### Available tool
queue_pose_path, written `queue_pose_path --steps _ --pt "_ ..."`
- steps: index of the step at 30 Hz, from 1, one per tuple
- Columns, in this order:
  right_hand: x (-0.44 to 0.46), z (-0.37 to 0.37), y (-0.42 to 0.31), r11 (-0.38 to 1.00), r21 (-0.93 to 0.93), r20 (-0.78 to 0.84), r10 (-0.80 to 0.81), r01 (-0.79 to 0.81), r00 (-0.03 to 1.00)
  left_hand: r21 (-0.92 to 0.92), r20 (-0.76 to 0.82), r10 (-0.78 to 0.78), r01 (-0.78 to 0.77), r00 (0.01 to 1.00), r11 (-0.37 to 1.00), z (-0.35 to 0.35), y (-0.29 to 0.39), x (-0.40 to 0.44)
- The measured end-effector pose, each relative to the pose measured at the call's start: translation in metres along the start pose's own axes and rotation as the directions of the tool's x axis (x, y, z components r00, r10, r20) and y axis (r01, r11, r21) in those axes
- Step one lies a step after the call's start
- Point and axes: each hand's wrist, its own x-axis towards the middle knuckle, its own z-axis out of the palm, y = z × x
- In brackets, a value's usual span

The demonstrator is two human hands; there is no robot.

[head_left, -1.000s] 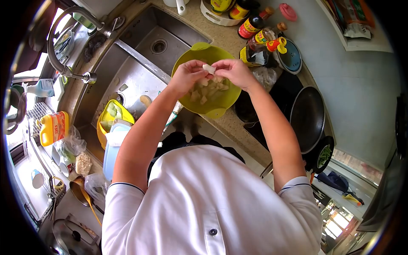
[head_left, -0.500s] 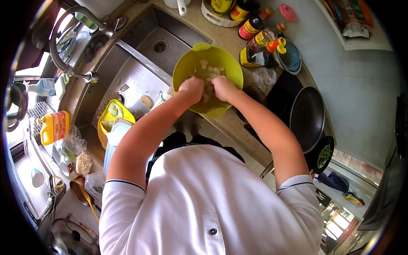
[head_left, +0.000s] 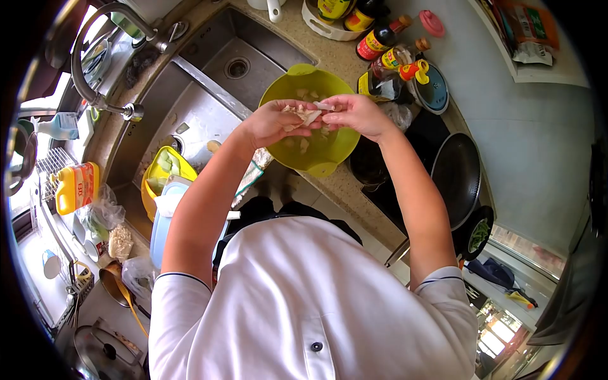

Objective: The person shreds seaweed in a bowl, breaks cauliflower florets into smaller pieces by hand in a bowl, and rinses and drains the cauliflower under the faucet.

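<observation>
A lime-green bowl (head_left: 308,160) stands at the counter edge beside the sink, with pale, irregular food pieces (head_left: 304,145) in its bottom. Above it, my left hand (head_left: 269,125) is turned partly palm-up, holding a small heap of the same pale pieces (head_left: 303,116) on its curled fingers. The thumb and fingers of my right hand (head_left: 362,118) pinch a whitish piece (head_left: 324,106) right beside that heap. Both hands are near each other over the bowl's middle. The exact kind of food is too small to make out.
To the left lies a double steel sink (head_left: 204,107) with a curved faucet (head_left: 77,69). A yellow container (head_left: 151,201) with pale green pieces stands near my left arm. Sauce bottles (head_left: 375,44) line the back counter. A black wok (head_left: 457,180) sits right of my right arm.
Both hands have risen out of the bowl and come together. My left hand now carries pale pieces in view, and my right hand pinches one beside them.
</observation>
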Motion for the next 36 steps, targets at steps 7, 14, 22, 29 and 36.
queue_pose_path --steps 7,14,22,29,36 --pt "0.015 0.005 0.015 0.998 -0.031 -0.111 -0.065 0.062 0.992 0.021 -0.105 -0.018 0.02 0.994 1.0 0.004 -0.004 0.009" --pt "0.027 -0.01 0.034 0.959 -0.285 -0.218 -0.077 0.012 0.973 0.597 -0.396 0.085 0.185 0.914 0.78 -0.002 0.007 0.026" --pt "0.044 0.021 0.09 0.418 -0.908 -0.117 -0.295 0.018 0.948 0.931 0.007 0.408 0.143 0.913 -0.336 -0.019 -0.063 0.043" --pt "0.042 0.003 0.07 0.958 -0.27 -0.139 0.061 -0.097 0.988 0.696 -0.371 0.023 0.261 0.928 0.669 -0.025 -0.021 0.044" --pt "0.042 0.007 0.048 0.555 -0.82 -0.22 -0.077 -0.141 0.972 0.923 -0.316 0.345 0.371 0.884 -0.104 -0.01 -0.017 0.046"
